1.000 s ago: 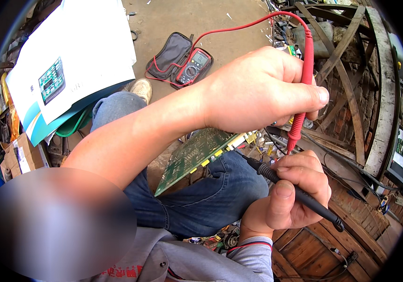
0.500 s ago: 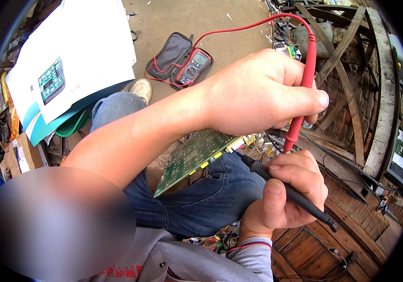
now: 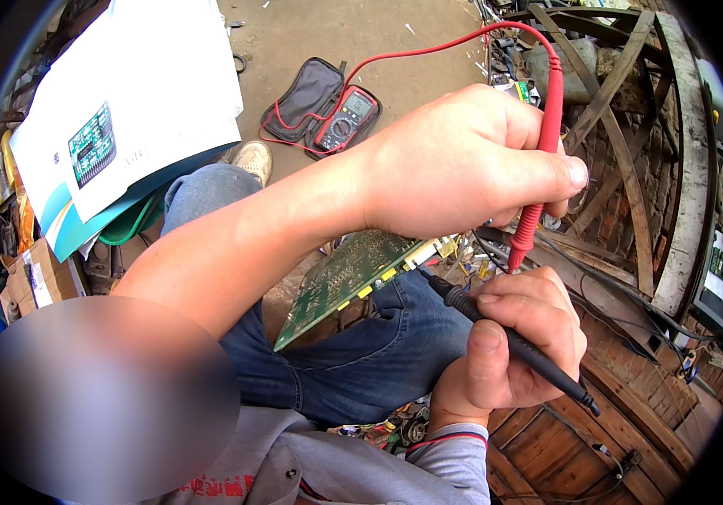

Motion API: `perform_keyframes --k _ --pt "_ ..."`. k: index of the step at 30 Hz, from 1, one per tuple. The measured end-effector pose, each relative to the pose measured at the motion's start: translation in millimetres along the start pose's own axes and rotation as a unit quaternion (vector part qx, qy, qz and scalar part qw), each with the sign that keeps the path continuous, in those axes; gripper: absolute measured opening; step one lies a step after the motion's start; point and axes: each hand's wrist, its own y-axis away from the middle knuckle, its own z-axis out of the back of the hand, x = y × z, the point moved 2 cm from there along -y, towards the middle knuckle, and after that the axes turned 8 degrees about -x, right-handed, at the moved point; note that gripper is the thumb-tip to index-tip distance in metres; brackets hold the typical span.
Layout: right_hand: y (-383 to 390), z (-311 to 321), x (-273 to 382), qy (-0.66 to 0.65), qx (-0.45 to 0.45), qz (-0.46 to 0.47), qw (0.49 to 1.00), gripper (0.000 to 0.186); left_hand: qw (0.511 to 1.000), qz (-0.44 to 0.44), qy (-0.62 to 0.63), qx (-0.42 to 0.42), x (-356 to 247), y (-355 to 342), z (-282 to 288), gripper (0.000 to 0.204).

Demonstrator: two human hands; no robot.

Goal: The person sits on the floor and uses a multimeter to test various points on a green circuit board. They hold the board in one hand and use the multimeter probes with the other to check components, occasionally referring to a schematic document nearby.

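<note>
Head view: over the lap (image 3: 353, 362), a green circuit board (image 3: 349, 278) slants, perhaps tilted to expose its connector edge on the right. Far beyond, an open dark pouch (image 3: 294, 94) holds a red multimeter (image 3: 347, 122), screen upward, presumably for easy reading. The left hand (image 3: 471, 160) has its fingers closed around the red probe (image 3: 552, 109), tip down beside the right hand (image 3: 503, 370), whose fingers grip the black probe (image 3: 544, 364) pen-like, seemingly for control; whether it touches the board, I cannot tell.

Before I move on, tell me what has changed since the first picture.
The right hand and its black probe have shifted slightly left. The left hand and red probe moved left only a trace. Nothing was taken hold of or let go: each hand still grips its probe. The multimeter lies unmoved in its open case.
</note>
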Motion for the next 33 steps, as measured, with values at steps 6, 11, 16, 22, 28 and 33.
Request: perform_keyframes --k 6,11,16,22,28,33 --pt "0.2 0.4 -0.3 -0.003 0.011 -0.001 1.000 0.017 1.000 0.001 -0.001 0.002 -0.6 -0.1 -0.1 0.031" --pt "-0.3 -0.7 -0.1 -0.009 0.012 0.003 1.000 0.017 1.000 -0.001 -0.002 0.004 -1.3 0.2 -0.1 0.031" --pt "-0.8 0.3 -0.1 -0.006 0.008 0.003 1.000 0.017 1.000 -0.003 -0.012 -0.003 -0.3 -0.6 -0.4 0.031" --pt "-3.6 5.8 1.6 -0.032 0.106 0.004 0.994 0.021 1.000 -0.012 -0.006 0.001 0.3 0.2 0.8 0.031" --pt "-7.1 8.6 5.1 -0.027 0.172 0.001 0.985 0.028 1.000 -0.008 -0.005 0.001 -0.5 -1.3 -1.1 0.031" --pt "-7.2 6.4 5.8 -0.013 0.170 0.002 0.985 0.028 1.000 -0.011 -0.012 -0.003 0.5 -0.9 0.0 0.031"
